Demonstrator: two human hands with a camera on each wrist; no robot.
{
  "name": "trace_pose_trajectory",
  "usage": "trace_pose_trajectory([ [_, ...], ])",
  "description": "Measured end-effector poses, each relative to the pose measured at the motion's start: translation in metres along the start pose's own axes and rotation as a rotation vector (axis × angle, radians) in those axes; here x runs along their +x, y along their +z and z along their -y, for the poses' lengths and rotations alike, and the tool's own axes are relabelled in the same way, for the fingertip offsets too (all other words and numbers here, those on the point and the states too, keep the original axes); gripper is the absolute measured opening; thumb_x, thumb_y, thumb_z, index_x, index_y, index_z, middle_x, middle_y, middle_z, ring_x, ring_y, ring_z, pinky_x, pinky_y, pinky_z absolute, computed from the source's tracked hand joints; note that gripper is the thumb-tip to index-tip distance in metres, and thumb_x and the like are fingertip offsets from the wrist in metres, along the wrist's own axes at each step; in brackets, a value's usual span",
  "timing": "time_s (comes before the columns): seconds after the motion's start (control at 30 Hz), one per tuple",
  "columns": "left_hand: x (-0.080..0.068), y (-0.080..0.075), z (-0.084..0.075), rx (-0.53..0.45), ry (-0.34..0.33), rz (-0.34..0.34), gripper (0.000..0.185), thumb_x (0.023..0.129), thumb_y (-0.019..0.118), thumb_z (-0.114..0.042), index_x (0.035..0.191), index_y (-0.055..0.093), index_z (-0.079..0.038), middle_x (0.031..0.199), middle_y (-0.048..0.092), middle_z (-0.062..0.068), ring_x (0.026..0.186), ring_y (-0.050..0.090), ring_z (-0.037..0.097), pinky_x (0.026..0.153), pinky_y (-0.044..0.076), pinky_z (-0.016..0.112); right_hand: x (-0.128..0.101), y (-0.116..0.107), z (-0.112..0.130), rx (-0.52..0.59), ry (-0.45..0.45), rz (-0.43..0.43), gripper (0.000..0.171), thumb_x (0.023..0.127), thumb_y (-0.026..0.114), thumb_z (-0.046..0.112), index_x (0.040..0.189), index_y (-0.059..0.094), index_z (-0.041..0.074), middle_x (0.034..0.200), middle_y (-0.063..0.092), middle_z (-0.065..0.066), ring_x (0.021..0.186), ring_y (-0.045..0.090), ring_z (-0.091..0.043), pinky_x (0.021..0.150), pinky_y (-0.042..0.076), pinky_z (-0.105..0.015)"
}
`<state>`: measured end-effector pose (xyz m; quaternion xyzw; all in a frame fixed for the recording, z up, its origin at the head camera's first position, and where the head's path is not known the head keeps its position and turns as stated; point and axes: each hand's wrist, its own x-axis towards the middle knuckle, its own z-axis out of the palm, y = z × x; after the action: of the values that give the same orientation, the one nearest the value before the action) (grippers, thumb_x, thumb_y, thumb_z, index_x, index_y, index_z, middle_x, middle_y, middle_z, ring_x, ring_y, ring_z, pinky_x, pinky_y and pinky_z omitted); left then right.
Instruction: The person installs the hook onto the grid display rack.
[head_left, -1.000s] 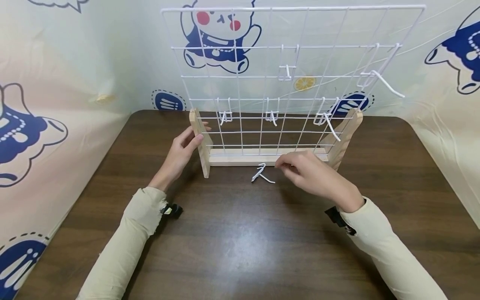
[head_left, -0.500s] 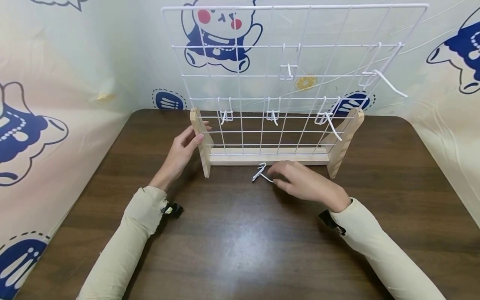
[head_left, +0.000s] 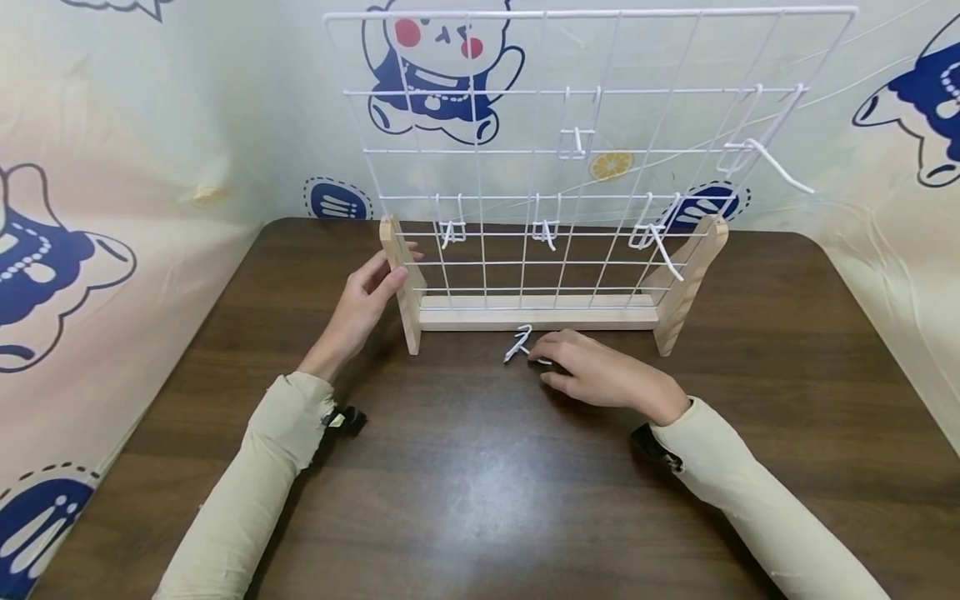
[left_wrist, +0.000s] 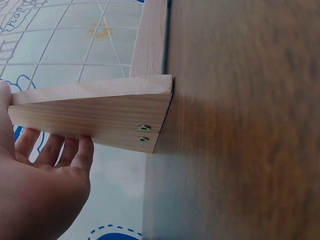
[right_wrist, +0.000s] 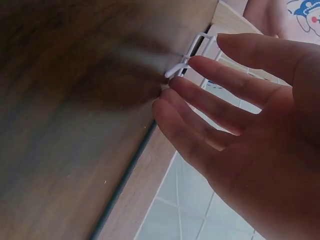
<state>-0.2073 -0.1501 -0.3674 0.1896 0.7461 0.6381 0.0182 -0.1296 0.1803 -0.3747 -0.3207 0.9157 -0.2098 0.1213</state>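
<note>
A white wire hook lies on the table before the rack's wooden base. My right hand is over the hook's prong from the right, fingers extended and slightly bent. In the right wrist view, the fingertips are close against the hook, thumb apart; whether they touch it I cannot tell. My left hand holds the left wooden upright of the white grid rack. Its thumb is on the near side and its fingers are behind the board, which the left wrist view shows with two bolts.
Several white hooks hang on the grid, among them a long-pronged one at upper right and another at lower right. The right wooden upright stands behind my right hand. Patterned cloth surrounds the brown table.
My right hand has moved left and toward me, from the rack's base to the loose hook, its fingers spreading. The left hand has stayed on the upright, and the hook has not visibly moved.
</note>
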Motion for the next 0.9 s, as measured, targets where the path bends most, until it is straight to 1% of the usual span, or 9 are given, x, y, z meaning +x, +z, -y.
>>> trace_pose_trajectory([
  [0.13,-0.0004,0.0001,0.0002,-0.002,0.0,0.0,0.046,0.104,0.051,-0.019,0.148,0.046,-0.006,0.147,0.047,0.019,0.135,0.045,0.033,0.11,0.036,0.05,0.0018,0.0007,-0.0001,-0.02,-0.012,-0.022,0.028,0.098,0.061,0.009,0.124,0.064,-0.001,0.128,0.061,-0.014,0.122,0.054,-0.031,0.104,0.043,-0.047],
  [0.27,-0.0007,-0.0001,0.0005,-0.001,-0.002,0.0,0.046,0.104,0.052,-0.021,0.147,0.047,-0.009,0.148,0.046,0.02,0.134,0.045,0.032,0.11,0.035,0.052,0.0037,0.0001,-0.0014,-0.029,-0.04,-0.055,0.021,0.095,0.063,0.003,0.115,0.068,-0.001,0.116,0.066,-0.012,0.113,0.061,-0.029,0.098,0.047,-0.045],
  [0.37,-0.0012,-0.0002,0.0005,-0.001,-0.003,0.002,0.047,0.104,0.052,-0.023,0.148,0.046,-0.008,0.148,0.047,0.019,0.134,0.045,0.031,0.11,0.034,0.053,0.0038,0.0002,-0.0035,0.002,-0.028,-0.068,0.012,0.091,0.066,0.0,0.103,0.068,0.001,0.098,0.067,-0.006,0.094,0.063,-0.022,0.084,0.051,-0.038],
  [0.43,-0.0012,-0.0001,0.0003,0.001,-0.004,0.002,0.047,0.104,0.051,-0.022,0.148,0.045,-0.006,0.147,0.048,0.017,0.135,0.045,0.032,0.11,0.035,0.052,0.0026,0.0001,-0.0043,0.025,0.003,-0.064,0.01,0.089,0.068,0.0,0.097,0.064,0.003,0.085,0.062,-0.001,0.08,0.059,-0.016,0.074,0.049,-0.033],
  [0.5,-0.0009,0.0001,0.0001,0.001,-0.002,0.001,0.047,0.104,0.051,-0.02,0.148,0.045,-0.005,0.146,0.049,0.016,0.135,0.045,0.033,0.11,0.036,0.051,0.0021,0.0008,-0.0055,0.028,0.03,-0.051,0.012,0.088,0.07,0.001,0.093,0.06,0.005,0.076,0.055,0.002,0.071,0.052,-0.013,0.066,0.045,-0.029],
  [0.57,-0.0006,0.0001,-0.0003,-0.002,0.001,0.0,0.046,0.104,0.05,-0.018,0.147,0.045,-0.005,0.146,0.05,0.015,0.135,0.045,0.034,0.109,0.036,0.05,0.0021,0.0017,-0.0059,0.001,0.047,-0.039,0.012,0.089,0.07,0.002,0.092,0.059,0.005,0.074,0.052,0.003,0.068,0.048,-0.012,0.064,0.043,-0.029],
  [0.7,-0.0006,0.0,-0.0003,-0.001,0.003,-0.006,0.045,0.103,0.05,-0.015,0.147,0.046,-0.005,0.145,0.05,0.016,0.135,0.044,0.035,0.109,0.036,0.05,0.0037,0.0043,-0.0074,-0.06,0.044,-0.043,0.011,0.089,0.066,-0.001,0.086,0.059,0.007,0.074,0.054,0.001,0.068,0.049,-0.014,0.063,0.044,-0.03],
  [0.8,-0.001,0.0001,-0.0006,0.003,0.0,-0.009,0.044,0.103,0.05,-0.016,0.147,0.047,-0.006,0.145,0.05,0.015,0.135,0.044,0.035,0.11,0.036,0.05,0.0029,0.0034,-0.0077,-0.069,0.052,-0.059,0.012,0.089,0.063,-0.002,0.084,0.06,0.008,0.075,0.056,0.001,0.068,0.052,-0.014,0.063,0.046,-0.03],
  [0.9,-0.0007,0.0007,-0.0004,0.003,-0.003,-0.005,0.044,0.103,0.05,-0.015,0.147,0.047,-0.008,0.145,0.05,0.015,0.135,0.044,0.035,0.109,0.036,0.05,0.0004,0.0003,-0.0085,-0.054,0.063,-0.075,0.01,0.091,0.062,-0.002,0.086,0.06,0.007,0.076,0.058,0.0,0.068,0.053,-0.014,0.064,0.048,-0.031],
])
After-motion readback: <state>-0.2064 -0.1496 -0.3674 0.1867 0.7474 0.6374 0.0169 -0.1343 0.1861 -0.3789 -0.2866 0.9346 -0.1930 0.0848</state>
